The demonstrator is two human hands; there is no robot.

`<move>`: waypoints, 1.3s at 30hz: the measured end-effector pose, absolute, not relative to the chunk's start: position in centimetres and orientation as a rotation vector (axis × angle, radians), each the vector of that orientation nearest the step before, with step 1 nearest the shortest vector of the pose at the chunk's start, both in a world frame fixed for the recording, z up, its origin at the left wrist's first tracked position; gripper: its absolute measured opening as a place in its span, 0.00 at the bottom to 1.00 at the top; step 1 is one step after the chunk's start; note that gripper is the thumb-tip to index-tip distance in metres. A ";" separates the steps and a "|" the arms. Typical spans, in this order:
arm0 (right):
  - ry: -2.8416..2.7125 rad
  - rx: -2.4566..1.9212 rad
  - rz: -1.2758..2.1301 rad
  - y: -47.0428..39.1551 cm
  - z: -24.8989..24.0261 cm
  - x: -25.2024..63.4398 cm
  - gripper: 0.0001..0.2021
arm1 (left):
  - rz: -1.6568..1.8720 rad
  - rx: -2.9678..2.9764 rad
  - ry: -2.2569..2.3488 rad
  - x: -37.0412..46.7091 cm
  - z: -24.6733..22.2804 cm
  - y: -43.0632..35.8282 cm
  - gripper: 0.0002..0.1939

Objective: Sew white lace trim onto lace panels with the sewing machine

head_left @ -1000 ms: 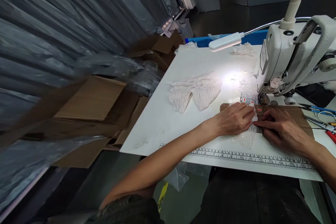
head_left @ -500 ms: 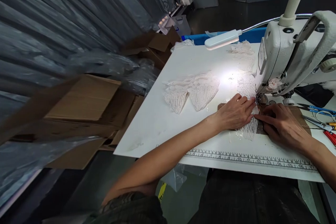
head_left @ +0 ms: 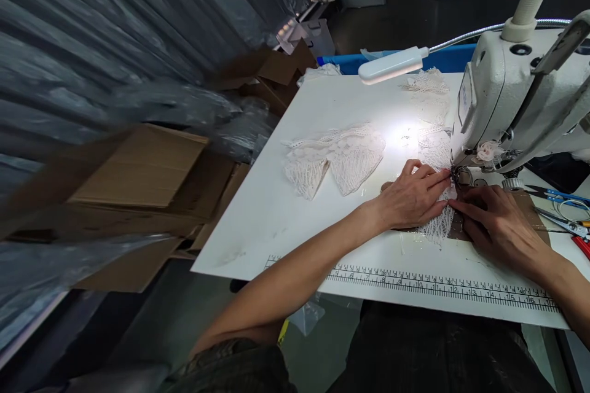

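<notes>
A strip of white lace (head_left: 437, 228) lies under the needle area of a white sewing machine (head_left: 500, 98). My left hand (head_left: 410, 196) rests flat on this lace, its fingers stretched toward the presser foot. On the other side, my right hand (head_left: 500, 218) touches the lace edge with its outstretched index fingertip; the thumb is apart from it and the other fingers are bent. Beneath both hands is a brown, tape-like patch (head_left: 461, 227) on the white table (head_left: 258, 221). The needle tip is hidden by my fingers and the machine.
A folded piece of white lace (head_left: 336, 156) lies left of my hands. A lit lamp (head_left: 391, 66) hangs over the table. Blue-handled scissors (head_left: 569, 198) and a red-handled tool (head_left: 581, 247) lie right. Cardboard boxes (head_left: 142, 166) stand left, and a printed ruler (head_left: 415, 282) runs along the front edge.
The view has shifted slightly, so the machine appears farther right and larger. Both hands stay at the lace by the needle, with only a slight shift in the picture.
</notes>
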State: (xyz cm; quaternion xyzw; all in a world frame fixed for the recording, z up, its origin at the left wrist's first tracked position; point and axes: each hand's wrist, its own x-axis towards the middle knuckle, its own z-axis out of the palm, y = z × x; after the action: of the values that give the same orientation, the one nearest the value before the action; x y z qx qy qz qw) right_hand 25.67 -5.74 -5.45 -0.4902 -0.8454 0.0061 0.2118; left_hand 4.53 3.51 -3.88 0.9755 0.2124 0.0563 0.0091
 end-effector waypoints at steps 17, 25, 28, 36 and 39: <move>-2.282 -1.342 0.085 -5.6 -5.7 25.7 0.17 | 0.312 3.010 0.660 4.4 -4.9 3.6 0.23; -2.277 -1.305 0.045 -5.6 -5.7 25.7 0.18 | 0.308 3.019 0.699 4.6 -4.9 3.4 0.22; -2.261 -1.282 0.014 -5.6 -5.8 25.5 0.18 | 0.332 3.027 0.701 4.6 -5.1 3.5 0.22; -2.253 -1.256 -0.030 -5.4 -6.1 25.5 0.16 | 0.479 3.102 0.723 4.6 -5.4 3.0 0.22; -2.270 -1.254 -0.052 -5.3 -6.1 25.7 0.16 | 0.573 3.119 0.690 4.9 -5.3 2.8 0.19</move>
State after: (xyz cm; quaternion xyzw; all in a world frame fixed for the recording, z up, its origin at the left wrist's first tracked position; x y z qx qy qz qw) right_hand 25.67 -5.35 -6.07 -0.4654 -0.8426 -0.0191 0.2702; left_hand 4.94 2.82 -5.34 0.9598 0.2124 0.1762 -0.0519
